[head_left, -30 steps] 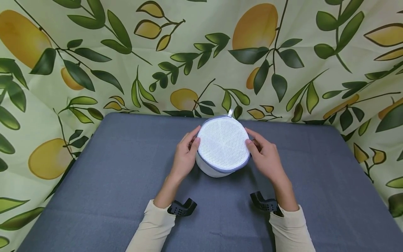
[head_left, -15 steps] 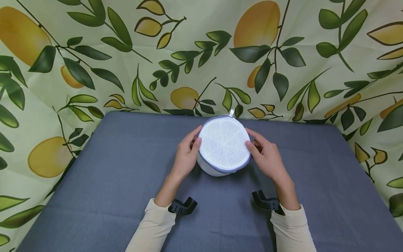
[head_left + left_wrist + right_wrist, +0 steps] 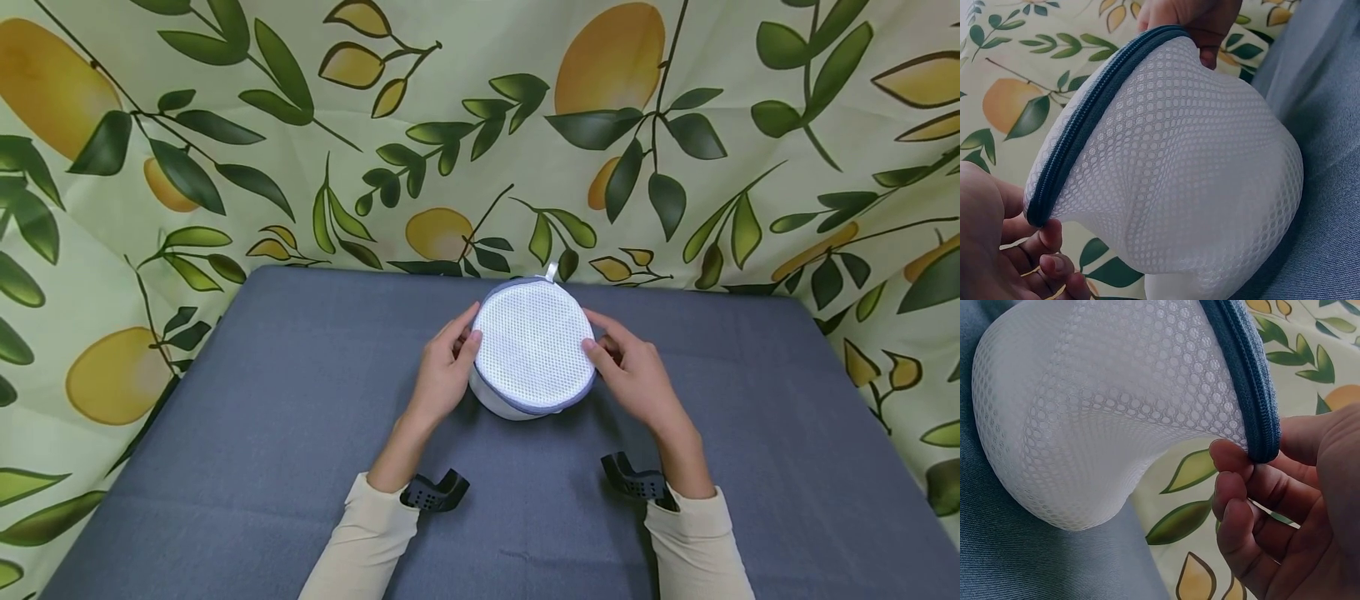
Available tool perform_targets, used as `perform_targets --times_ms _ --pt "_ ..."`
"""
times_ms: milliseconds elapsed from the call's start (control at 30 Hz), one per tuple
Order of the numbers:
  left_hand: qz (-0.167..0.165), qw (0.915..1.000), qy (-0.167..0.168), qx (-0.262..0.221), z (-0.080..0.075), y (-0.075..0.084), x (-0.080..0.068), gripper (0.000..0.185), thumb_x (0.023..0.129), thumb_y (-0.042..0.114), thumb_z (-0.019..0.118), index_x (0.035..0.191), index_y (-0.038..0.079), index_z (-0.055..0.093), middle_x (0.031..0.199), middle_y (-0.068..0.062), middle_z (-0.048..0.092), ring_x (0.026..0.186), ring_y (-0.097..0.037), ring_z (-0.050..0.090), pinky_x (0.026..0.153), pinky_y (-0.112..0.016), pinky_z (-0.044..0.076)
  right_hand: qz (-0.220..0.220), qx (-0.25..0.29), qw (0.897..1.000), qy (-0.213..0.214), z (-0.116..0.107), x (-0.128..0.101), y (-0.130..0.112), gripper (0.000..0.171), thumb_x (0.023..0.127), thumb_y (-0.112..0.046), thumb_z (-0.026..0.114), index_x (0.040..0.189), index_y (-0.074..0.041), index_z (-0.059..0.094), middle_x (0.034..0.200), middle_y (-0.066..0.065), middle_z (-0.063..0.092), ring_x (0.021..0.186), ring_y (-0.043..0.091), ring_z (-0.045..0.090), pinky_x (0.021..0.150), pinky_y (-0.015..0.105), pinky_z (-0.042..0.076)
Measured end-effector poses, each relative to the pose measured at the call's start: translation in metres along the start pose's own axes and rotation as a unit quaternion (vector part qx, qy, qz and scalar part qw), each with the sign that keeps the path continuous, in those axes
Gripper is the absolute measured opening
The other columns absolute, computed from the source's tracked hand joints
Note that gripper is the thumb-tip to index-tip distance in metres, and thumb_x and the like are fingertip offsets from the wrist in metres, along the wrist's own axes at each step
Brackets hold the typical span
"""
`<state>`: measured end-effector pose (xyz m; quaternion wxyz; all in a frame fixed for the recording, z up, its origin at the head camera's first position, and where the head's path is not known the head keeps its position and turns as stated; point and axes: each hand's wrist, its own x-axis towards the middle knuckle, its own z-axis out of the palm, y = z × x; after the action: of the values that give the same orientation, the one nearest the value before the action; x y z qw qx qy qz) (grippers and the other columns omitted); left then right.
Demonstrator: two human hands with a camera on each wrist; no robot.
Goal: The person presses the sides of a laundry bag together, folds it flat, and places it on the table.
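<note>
A round white mesh pouch [image 3: 531, 353] with a grey zipper rim stands on the blue-grey table [image 3: 262, 417], slightly tilted toward me. My left hand [image 3: 444, 371] pinches its left rim and my right hand [image 3: 628, 369] pinches its right rim. In the left wrist view the mesh pouch [image 3: 1172, 175] fills the frame, with curled fingertips [image 3: 1047, 240] under the zipper rim. From the right wrist, the mesh pouch [image 3: 1110, 406] bulges left while thumb and fingers [image 3: 1235, 462] grip the zipper rim [image 3: 1250, 381]. A small grey loop [image 3: 551, 270] sticks up at its far edge.
A cloth backdrop [image 3: 300, 125] printed with lemons and leaves hangs behind and around the table. Black wrist-camera mounts [image 3: 435, 493] show near both cream sleeves [image 3: 360, 542].
</note>
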<state>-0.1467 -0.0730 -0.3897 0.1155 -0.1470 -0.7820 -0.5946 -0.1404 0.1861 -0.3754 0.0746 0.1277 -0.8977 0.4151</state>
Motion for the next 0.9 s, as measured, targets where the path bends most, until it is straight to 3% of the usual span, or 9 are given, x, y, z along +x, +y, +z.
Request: perform_targets --times_ms 233,500,900 --pt "-0.009 0.9999 -0.009 0.003 -0.002 0.015 0.0 0.039 0.098 0.003 0.051 0.135 -0.01 0.047 0.087 -0.016 0.053 0.07 -0.019 0.046 0.062 -0.026 0.037 0.012 -0.002 1.0 -0.007 0.001 0.0 0.001 0.043 0.1 -0.027 0.052 0.14 -0.012 0.049 0.069 0.004 0.052 0.056 0.02 0.042 0.05 0.031 0.034" --pt "-0.015 0.9999 -0.002 0.003 0.0 0.0 0.0 0.041 0.1 0.013 0.052 0.138 0.002 0.049 0.084 -0.008 0.05 0.069 -0.017 0.044 0.06 -0.026 0.036 0.017 -0.004 1.0 -0.012 0.002 0.0 0.0 0.043 0.1 -0.026 0.052 0.14 -0.01 0.049 0.07 0.004 0.053 0.056 0.02 0.043 0.05 0.031 0.035" --pt "-0.032 0.9994 -0.007 0.009 0.0 -0.002 0.0 0.041 0.1 0.014 0.051 0.139 0.001 0.049 0.078 -0.004 0.045 0.065 -0.016 0.041 0.057 -0.025 0.034 0.031 -0.013 0.999 -0.021 0.004 0.001 0.0 0.044 0.1 -0.025 0.053 0.14 -0.009 0.048 0.07 0.005 0.053 0.059 0.021 0.044 0.052 0.032 0.035"
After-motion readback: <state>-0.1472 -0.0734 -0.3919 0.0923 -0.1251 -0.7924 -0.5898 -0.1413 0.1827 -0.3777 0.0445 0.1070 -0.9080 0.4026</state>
